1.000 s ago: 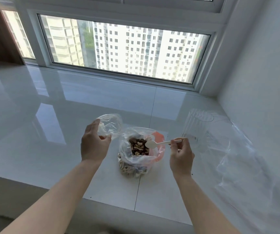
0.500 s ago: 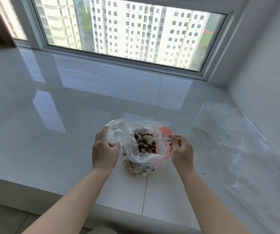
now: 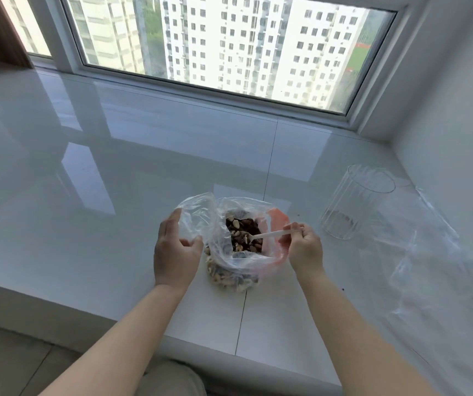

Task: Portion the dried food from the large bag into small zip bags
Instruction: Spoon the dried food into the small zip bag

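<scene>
Large clear plastic bag (image 3: 241, 261) of mixed dried nuts and dark fruit: open-mouthed, standing on the glossy white tiled ledge (image 3: 115, 195) near its front edge, centre of scene. Orange-red patch on the bag's right wall.

Small clear zip bag (image 3: 196, 217): held up just left of the large bag, mouth open.

Left hand (image 3: 175, 250): fingers and thumb curled round the small bag.

Right hand (image 3: 305, 250): pinching the handle of a white plastic spoon (image 3: 269, 235), bowl resting in the food.

Clear ribbed glass tumbler (image 3: 355, 207): upright, far right.

Crumpled clear plastic sheet (image 3: 429, 267): right, beside the tumbler.
</scene>
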